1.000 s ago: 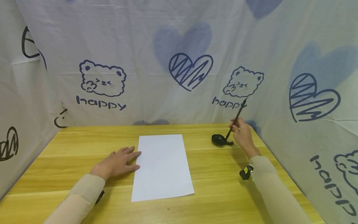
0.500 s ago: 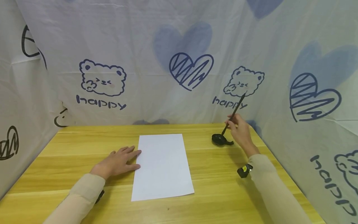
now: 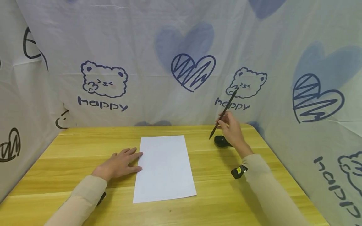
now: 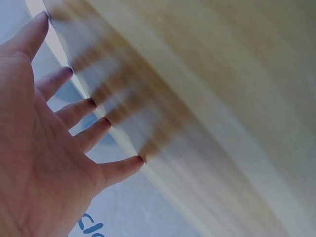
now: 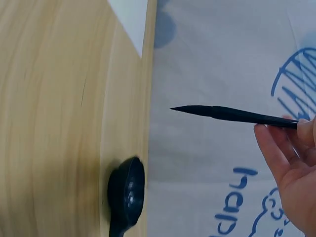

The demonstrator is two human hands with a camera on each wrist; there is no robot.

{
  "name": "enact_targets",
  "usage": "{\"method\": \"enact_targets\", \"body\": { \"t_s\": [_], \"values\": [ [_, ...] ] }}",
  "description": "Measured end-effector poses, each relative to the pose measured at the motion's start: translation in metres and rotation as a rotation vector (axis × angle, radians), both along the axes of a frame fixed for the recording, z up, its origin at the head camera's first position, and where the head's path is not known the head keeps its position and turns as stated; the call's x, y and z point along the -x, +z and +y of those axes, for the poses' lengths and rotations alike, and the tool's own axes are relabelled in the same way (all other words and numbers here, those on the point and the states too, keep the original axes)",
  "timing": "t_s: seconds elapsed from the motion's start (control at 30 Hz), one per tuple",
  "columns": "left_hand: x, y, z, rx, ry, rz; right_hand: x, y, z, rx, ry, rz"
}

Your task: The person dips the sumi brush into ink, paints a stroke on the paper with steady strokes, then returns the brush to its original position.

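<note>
My right hand (image 3: 233, 131) pinches a dark writing brush (image 3: 224, 110) between thumb and fingers, its pointed tip angled down and left. In the right wrist view the brush (image 5: 237, 115) has a black, pointed head held clear of the tabletop. Just below that hand, a small black ink dish (image 3: 222, 141) with a stub handle sits on the table, partly hidden by the hand. My left hand (image 3: 118, 164) lies spread, thumb and fingertips at the left edge of a blank white sheet of paper (image 3: 167, 169). The left wrist view shows its fingers (image 4: 122, 170) spread with tips on the surface.
The yellow wood-grain table (image 3: 56, 175) carries the paper near its middle. White cloth (image 3: 141, 40) printed with hearts and bears hangs along the back and both sides, close to the table's far edge.
My right hand has lifted the brush out of the ink dish and carried it left, beyond the dish's left side. My left hand and the paper have stayed put.
</note>
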State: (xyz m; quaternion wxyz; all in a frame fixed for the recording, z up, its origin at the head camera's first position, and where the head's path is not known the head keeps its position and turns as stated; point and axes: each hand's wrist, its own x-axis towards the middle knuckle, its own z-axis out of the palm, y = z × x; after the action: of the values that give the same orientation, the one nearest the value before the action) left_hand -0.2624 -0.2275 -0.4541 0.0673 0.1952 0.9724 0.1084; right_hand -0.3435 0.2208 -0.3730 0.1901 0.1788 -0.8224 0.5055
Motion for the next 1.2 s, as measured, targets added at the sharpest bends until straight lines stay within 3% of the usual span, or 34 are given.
{"method": "enact_targets", "body": {
  "t_s": [0.37, 0.6, 1.2],
  "values": [
    [-0.002, 0.004, 0.001, -0.008, 0.001, -0.007, -0.030, 0.023, -0.043, -0.001, 0.087, -0.013],
    [-0.002, 0.003, 0.002, -0.008, 0.004, -0.008, -0.007, -0.001, -0.051, -0.013, 0.125, 0.002],
    [-0.003, 0.003, 0.002, -0.007, 0.005, -0.009, -0.013, -0.003, -0.090, -0.017, 0.199, 0.025]
  ]
}}
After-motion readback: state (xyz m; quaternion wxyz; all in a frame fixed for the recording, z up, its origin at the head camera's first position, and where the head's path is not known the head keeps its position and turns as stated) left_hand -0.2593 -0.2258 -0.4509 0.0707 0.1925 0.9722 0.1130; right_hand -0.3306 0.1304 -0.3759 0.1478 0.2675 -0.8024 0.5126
